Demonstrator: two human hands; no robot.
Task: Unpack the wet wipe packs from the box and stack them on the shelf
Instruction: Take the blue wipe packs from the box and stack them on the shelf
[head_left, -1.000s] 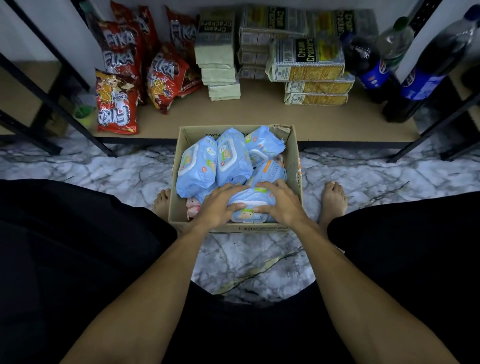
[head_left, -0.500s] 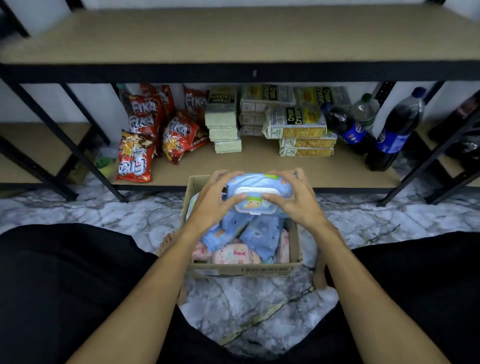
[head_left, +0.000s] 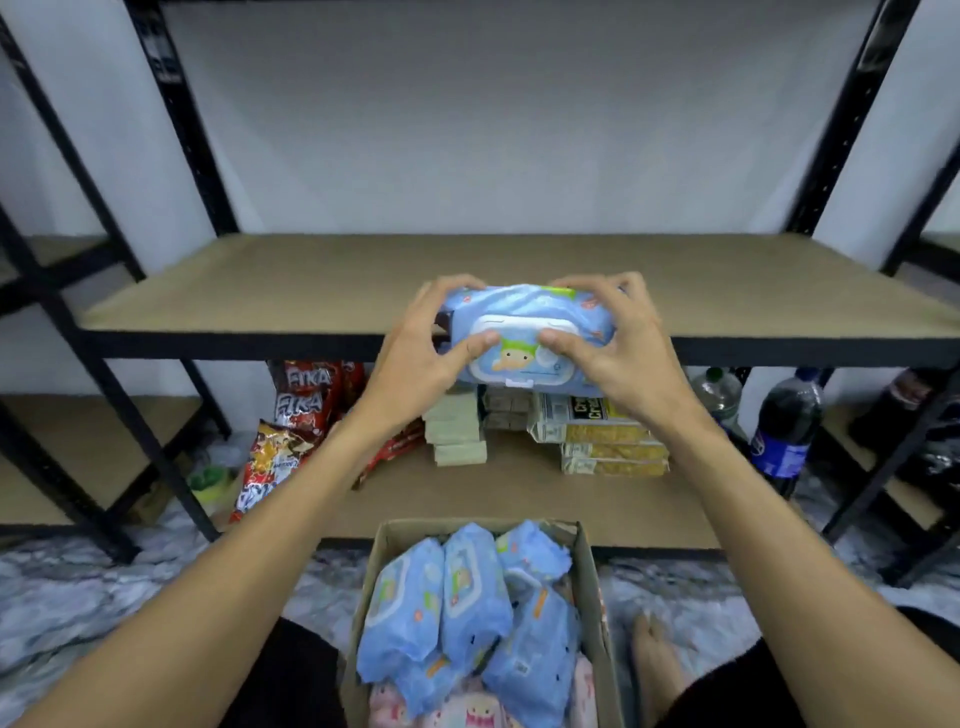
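I hold a blue wet wipe pack (head_left: 524, 340) with a white flip lid in front of the middle shelf board's front edge. My left hand (head_left: 421, 348) grips its left end and my right hand (head_left: 628, 348) grips its right end, thumbs on the lid side. The wooden shelf board (head_left: 311, 280) lies bare behind the pack. Below, on the floor, the open cardboard box (head_left: 592, 566) holds several more blue packs (head_left: 467, 587) standing on end, with pink packs (head_left: 467, 712) underneath.
The lower shelf carries red snack bags (head_left: 301, 400), cracker boxes (head_left: 597, 426) and dark soda bottles (head_left: 784, 431). Black metal uprights (head_left: 182, 130) frame the shelving on both sides. My bare foot (head_left: 654, 660) rests on the marble floor right of the box.
Both hands lifted the blue pack out of the box and raised it to the level of the middle shelf. The view tilted upward with them.
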